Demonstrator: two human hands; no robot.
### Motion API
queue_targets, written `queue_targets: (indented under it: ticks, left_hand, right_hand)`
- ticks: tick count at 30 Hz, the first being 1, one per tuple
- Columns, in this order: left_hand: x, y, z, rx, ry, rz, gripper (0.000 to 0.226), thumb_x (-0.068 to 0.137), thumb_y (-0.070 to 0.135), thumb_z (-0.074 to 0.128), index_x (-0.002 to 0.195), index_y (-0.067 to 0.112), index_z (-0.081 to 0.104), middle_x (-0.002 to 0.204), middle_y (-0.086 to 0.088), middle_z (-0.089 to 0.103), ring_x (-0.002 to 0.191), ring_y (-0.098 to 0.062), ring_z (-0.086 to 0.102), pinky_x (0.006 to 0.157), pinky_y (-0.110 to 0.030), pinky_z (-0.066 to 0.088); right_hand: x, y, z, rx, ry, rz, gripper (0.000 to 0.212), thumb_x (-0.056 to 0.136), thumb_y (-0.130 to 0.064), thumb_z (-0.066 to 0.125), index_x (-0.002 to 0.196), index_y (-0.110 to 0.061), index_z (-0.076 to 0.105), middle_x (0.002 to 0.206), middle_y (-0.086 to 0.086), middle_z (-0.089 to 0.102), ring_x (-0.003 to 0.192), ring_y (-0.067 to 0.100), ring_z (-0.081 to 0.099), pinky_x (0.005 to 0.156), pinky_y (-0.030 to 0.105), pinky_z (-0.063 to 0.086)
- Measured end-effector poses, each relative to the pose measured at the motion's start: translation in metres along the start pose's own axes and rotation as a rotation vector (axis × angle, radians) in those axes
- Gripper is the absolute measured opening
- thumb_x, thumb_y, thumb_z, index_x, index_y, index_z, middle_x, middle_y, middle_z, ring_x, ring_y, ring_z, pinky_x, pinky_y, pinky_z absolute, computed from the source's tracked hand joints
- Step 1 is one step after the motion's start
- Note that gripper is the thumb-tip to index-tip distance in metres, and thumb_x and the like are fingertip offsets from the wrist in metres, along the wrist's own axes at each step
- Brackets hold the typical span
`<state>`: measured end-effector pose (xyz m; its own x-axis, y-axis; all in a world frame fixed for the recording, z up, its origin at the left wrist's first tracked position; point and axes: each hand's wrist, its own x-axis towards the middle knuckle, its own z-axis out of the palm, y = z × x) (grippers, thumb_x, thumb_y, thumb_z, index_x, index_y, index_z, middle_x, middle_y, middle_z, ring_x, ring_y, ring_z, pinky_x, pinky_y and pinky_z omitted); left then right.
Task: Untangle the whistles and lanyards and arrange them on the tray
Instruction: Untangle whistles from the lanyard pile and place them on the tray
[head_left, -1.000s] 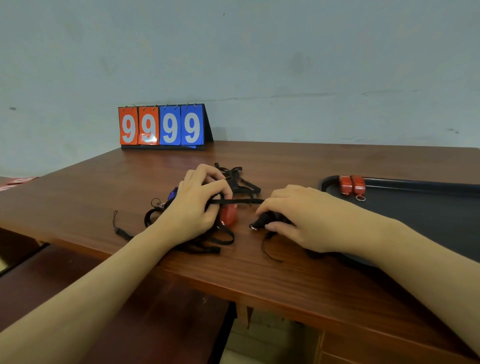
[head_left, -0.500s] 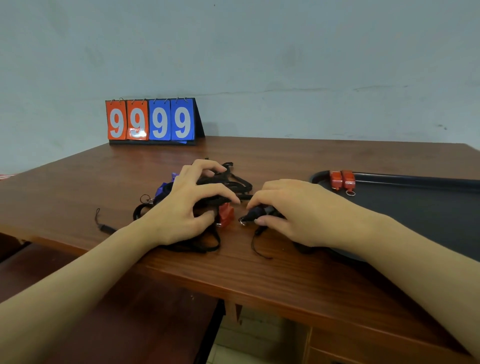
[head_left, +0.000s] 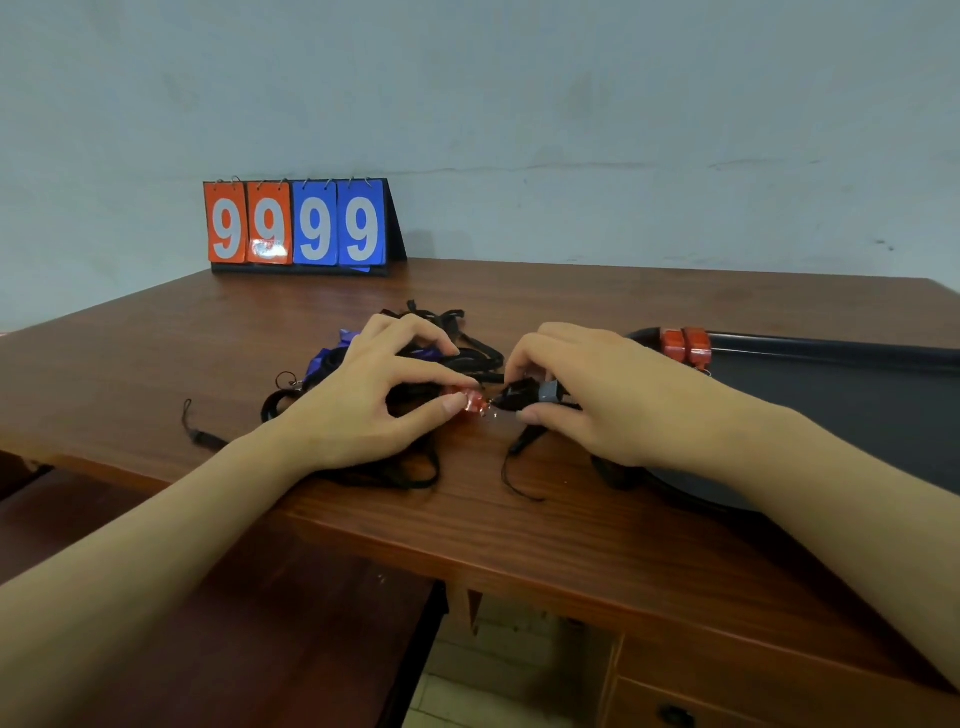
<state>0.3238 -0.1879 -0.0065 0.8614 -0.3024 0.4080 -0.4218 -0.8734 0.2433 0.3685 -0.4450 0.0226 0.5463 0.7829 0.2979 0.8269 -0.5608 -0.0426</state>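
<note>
Wooden and reddish-brown, the surface (head_left: 597, 540) runs from its near edge back to a pale wall, and the work sits in the middle of it. Nearest the person, loose black lanyard loops (head_left: 410, 480) trail toward the front edge under the left wrist. Just beyond, the left hand (head_left: 363, 400) has its grip clamped, thumb and forefinger pinching a red whistle (head_left: 467, 400). Directly to its right, the right hand (head_left: 587, 395) is likewise clamped, thumb and fingers curled round a black clip (head_left: 524, 395) with a grey part behind it. Whistle and clip meet almost tip to tip between the two hands, so the joint lies on a left-to-right line, with the small metal ring at the middle. That line is what the coming move seems to turn on: parting them likely means drawing along it, the left hand steadying the whistle and the right hand working the clip. Behind the left hand lies the tangle (head_left: 457, 338) of black cords with a blue whistle (head_left: 327, 358) in it, still unsorted. Farther right, the dark tray (head_left: 831, 348) holds two red whistles (head_left: 685, 345) at its near-left corner, so the right hand is nearer the drop-off. At the back stands a flip scoreboard (head_left: 298, 223) reading 9999.
</note>
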Motion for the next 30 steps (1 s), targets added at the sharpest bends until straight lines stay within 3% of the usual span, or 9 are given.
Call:
queue_targets:
  ticks: [9,12,15,18,20,22,25,27,30]
  left_hand:
    - [0.003,-0.001,0.002,0.055,0.054,0.024,0.039,0.085,0.069,0.054,0.107,0.041,0.069,0.124,0.021,0.048,0.124,-0.007,0.036,0.109,-0.046,0.038]
    - [0.002,0.004,-0.002,0.092,0.099,0.054,0.042,0.086,0.066,0.053,0.110,0.037,0.071,0.126,0.015,0.048,0.118,-0.009,0.042,0.104,-0.044,0.043]
    - [0.013,0.010,-0.014,0.107,0.115,0.042,0.044,0.086,0.067,0.053,0.109,0.035,0.073,0.123,0.015,0.049,0.113,-0.010,0.044,0.100,-0.044,0.043]
    - [0.035,0.023,-0.029,0.097,0.099,0.037,0.039,0.090,0.063,0.056,0.110,0.035,0.073,0.110,0.019,0.058,0.104,-0.006,0.050,0.092,-0.036,0.045]
    - [0.051,0.035,-0.034,0.043,0.066,0.043,0.035,0.091,0.055,0.060,0.114,0.032,0.072,0.103,0.019,0.066,0.095,0.000,0.059,0.084,-0.028,0.050]
    - [0.067,0.046,-0.037,0.014,0.017,0.028,0.035,0.090,0.048,0.065,0.118,0.028,0.071,0.102,0.017,0.070,0.091,0.005,0.062,0.085,-0.022,0.053]
    - [0.088,0.057,-0.034,0.005,-0.036,0.041,0.033,0.086,0.045,0.072,0.116,0.030,0.072,0.100,0.017,0.072,0.086,0.005,0.064,0.080,-0.018,0.054]
    - [0.100,0.065,-0.031,-0.002,-0.077,0.038,0.033,0.084,0.045,0.074,0.115,0.034,0.072,0.100,0.019,0.071,0.085,0.004,0.064,0.078,-0.017,0.053]
    - [0.113,0.073,-0.030,-0.015,-0.175,0.019,0.033,0.081,0.045,0.077,0.113,0.039,0.071,0.094,0.023,0.070,0.086,0.002,0.064,0.077,-0.014,0.049]
  right_hand:
    - [-0.003,0.016,-0.011,0.032,0.087,0.069,0.026,0.101,-0.046,0.049,0.121,-0.034,0.059,0.104,-0.015,0.054,0.091,0.002,0.053,0.080,0.022,0.046]
    - [-0.006,0.028,-0.022,0.136,0.173,0.152,0.023,0.103,-0.043,0.047,0.115,-0.030,0.062,0.093,-0.014,0.060,0.079,0.000,0.055,0.067,0.015,0.039]
    - [-0.012,0.041,-0.040,0.215,0.195,0.281,0.029,0.105,-0.043,0.040,0.111,-0.023,0.060,0.080,-0.011,0.064,0.065,0.002,0.059,0.058,0.018,0.039]
    - [-0.019,0.054,-0.063,0.315,0.141,0.385,0.028,0.107,-0.041,0.038,0.103,-0.020,0.057,0.081,-0.013,0.066,0.057,-0.012,0.063,0.055,0.008,0.041]
    - [-0.026,0.068,-0.075,0.386,0.112,0.425,0.026,0.106,-0.039,0.042,0.108,-0.019,0.058,0.090,-0.013,0.069,0.066,-0.018,0.065,0.063,0.003,0.048]
    - [-0.034,0.085,-0.081,0.476,0.120,0.461,0.023,0.105,-0.036,0.047,0.115,-0.020,0.060,0.101,-0.006,0.074,0.081,-0.006,0.073,0.077,0.016,0.058]
    - [-0.046,0.108,-0.081,0.577,0.184,0.574,0.026,0.104,-0.037,0.049,0.121,-0.018,0.054,0.099,0.003,0.076,0.082,0.008,0.077,0.077,0.028,0.061]
    - [-0.056,0.122,-0.073,0.412,0.243,0.630,0.034,0.104,-0.044,0.044,0.122,-0.015,0.049,0.092,0.002,0.074,0.078,0.013,0.075,0.076,0.033,0.059]
    - [-0.065,0.132,-0.054,0.097,0.191,0.583,0.040,0.104,-0.048,0.038,0.124,-0.014,0.046,0.082,-0.004,0.064,0.073,0.012,0.062,0.064,0.029,0.048]
